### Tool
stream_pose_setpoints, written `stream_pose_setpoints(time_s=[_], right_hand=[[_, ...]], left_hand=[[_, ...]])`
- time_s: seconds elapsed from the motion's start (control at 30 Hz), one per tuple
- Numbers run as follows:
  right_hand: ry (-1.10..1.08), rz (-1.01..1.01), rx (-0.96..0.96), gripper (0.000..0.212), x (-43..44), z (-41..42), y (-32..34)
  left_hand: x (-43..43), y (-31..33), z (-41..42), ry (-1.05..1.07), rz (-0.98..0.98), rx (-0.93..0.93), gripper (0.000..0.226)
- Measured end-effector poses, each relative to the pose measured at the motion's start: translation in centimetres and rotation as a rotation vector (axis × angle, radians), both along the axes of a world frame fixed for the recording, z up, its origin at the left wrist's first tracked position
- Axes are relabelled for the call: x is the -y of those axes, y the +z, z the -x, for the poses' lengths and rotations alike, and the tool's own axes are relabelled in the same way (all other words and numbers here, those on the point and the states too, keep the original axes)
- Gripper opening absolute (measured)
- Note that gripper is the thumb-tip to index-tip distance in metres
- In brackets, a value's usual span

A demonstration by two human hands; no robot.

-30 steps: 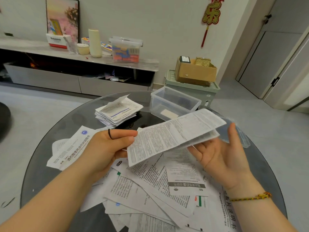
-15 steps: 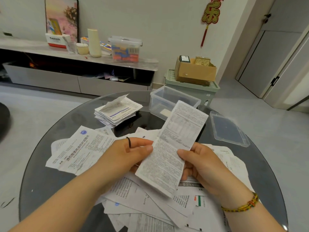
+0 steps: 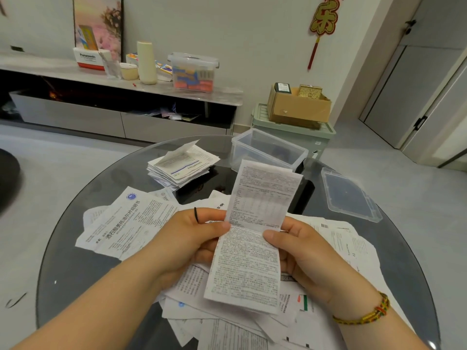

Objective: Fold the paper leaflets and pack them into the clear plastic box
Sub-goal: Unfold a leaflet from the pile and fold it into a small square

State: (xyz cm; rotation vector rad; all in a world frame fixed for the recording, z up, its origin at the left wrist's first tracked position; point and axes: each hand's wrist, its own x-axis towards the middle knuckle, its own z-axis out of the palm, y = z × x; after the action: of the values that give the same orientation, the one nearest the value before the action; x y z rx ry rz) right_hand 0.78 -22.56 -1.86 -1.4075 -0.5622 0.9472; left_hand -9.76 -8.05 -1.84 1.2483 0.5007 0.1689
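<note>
Currently left grip (image 3: pixel 192 238), right grip (image 3: pixel 303 251) both pinch leaflet (image 3: pixel 252 251) mid-length; uneven thumb pressure could skew crease, spoiling fit in box (image 3: pixel 240 150).

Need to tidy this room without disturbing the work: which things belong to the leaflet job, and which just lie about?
Job: leaflet held by left hand and right hand; loose leaflets; folded stack; clear plastic box; its lid.
Lying about: cardboard box; green bin; lidded tub on the shelf; red wall ornament; cream bottle.

White leaflet (image 3: pixel 252 236) densely printed grey; bracelet (image 3: pixel 364 314) yellow, red, green.
</note>
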Motion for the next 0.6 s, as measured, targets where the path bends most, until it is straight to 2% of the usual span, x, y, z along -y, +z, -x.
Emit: stream_pose_setpoints(time_s=[0.17,0.3,0.37,0.5,0.53,0.6], right_hand=[[0.011,-0.057,-0.080,0.039,0.04,0.07,0.29],[-0.052,-0.048,-0.026,0.041,-0.06,0.11,0.40],[-0.102,-0.026,0.044,0.041,-0.05,0.06,0.39],[-0.198,-0.004,0.180,0.039,-0.10,0.29,0.50],[-0.218,0.000,0.206,0.040,-0.13,0.36,0.49],[-0.258,-0.001,0.240,0.040,-0.18,0.44,0.52]], left_hand=[[0.01,0.14,0.12,0.009,0.086,0.051,0.028],[0.19,0.45,0.19,0.041,0.106,0.041,0.044],[0.16,0.63,0.24,0.036,0.074,0.031,0.038],[0.49,0.81,0.37,-0.021,-0.048,0.023,0.010],[0.64,0.71,0.41,-0.026,-0.088,0.012,0.011],[0.81,0.48,0.38,-0.040,-0.126,-0.012,0.028]])
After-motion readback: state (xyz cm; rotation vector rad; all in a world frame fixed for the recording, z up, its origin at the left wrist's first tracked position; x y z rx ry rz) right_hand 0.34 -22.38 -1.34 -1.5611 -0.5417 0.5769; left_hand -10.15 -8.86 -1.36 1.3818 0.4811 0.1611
